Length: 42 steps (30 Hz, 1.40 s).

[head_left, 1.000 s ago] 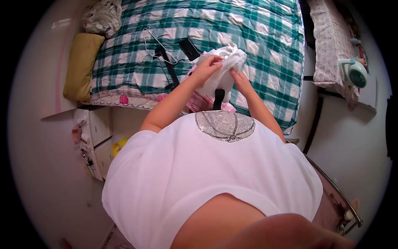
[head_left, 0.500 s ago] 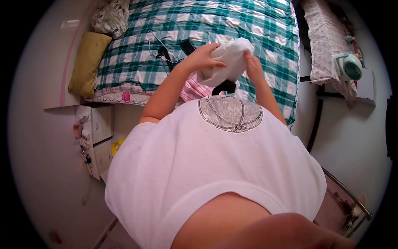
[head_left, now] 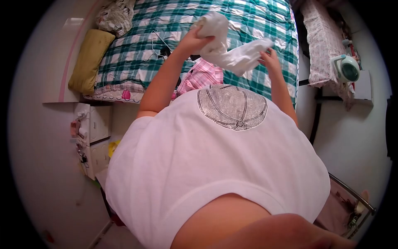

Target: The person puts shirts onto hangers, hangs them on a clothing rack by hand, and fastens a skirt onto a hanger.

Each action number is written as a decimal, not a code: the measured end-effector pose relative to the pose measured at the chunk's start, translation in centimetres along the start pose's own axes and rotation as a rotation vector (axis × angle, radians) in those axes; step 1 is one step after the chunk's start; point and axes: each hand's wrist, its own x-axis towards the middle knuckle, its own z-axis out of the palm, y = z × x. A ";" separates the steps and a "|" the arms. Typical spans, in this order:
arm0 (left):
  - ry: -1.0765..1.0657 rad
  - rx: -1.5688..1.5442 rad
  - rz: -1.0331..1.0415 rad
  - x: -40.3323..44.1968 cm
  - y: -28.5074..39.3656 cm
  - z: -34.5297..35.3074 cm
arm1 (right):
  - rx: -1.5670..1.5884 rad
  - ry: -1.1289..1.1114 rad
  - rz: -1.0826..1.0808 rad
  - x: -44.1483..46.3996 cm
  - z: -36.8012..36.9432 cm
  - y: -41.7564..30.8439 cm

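Observation:
A white cloth (head_left: 238, 58) hangs between my two hands above the bed, sagging in the middle; what kind of garment it is, I cannot make out. My left hand (head_left: 194, 42) grips its bunched left end, thumb toward the middle. At the other end, the fingers of my right hand (head_left: 270, 59) pinch the cloth's edge. Below my left hand lies a pink plaid cloth (head_left: 203, 78) near the bed's front edge. A white wire hanger (head_left: 153, 43) rests left of my left wrist, beside a dark item partly hidden by my arm.
A green plaid quilt (head_left: 257, 20) covers the bed. On the left are an olive pillow (head_left: 90, 62) and a white drawer cabinet (head_left: 99, 122). A small green-white fan (head_left: 347, 68) stands at the right, by a flower-patterned cover (head_left: 321, 45). A metal rail (head_left: 352, 193) is at lower right.
My hands have moved apart, drawing the bunched white cloth out lengthwise. The left went up and left, the right moved rightward. More of the pink plaid cloth shows.

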 end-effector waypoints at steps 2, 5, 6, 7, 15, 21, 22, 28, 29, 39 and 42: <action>-0.136 0.137 0.004 0.1 0.7 0.5 | -0.085 0.009 -0.013 0.0 3.2 -1.0; -0.315 0.181 0.048 0.2 0.7 0.9 | -0.704 0.055 -0.566 0.4 6.2 -2.5; -0.347 0.221 0.049 0.1 1.0 0.8 | -0.660 0.073 -0.699 -0.2 7.2 -3.3; -0.380 0.259 0.049 -0.1 1.5 0.8 | -0.511 -0.079 -0.694 -0.1 7.6 -3.7; -0.047 0.713 0.262 -0.8 0.8 -1.7 | 0.044 -0.193 -0.096 -0.9 5.6 -3.6; 0.013 0.769 0.267 -0.5 0.2 -2.9 | -0.276 -0.209 -0.197 -2.3 4.5 -5.3; 0.004 0.737 0.225 -0.4 0.0 -3.1 | -0.288 -0.229 -0.185 -2.3 4.2 -5.2; -0.173 0.282 0.096 1.2 -1.7 -4.4 | -0.212 -0.477 -0.101 -2.3 2.6 -6.2; -0.220 0.287 0.119 1.4 -1.4 -4.6 | -0.261 -0.518 -0.096 -2.5 2.6 -6.5; -0.682 0.507 0.070 2.9 2.9 -3.9 | -0.280 -0.726 -0.046 0.8 1.7 -2.9; -0.696 0.586 0.014 2.9 2.0 -5.6 | -0.302 -0.790 0.094 1.0 0.3 -3.4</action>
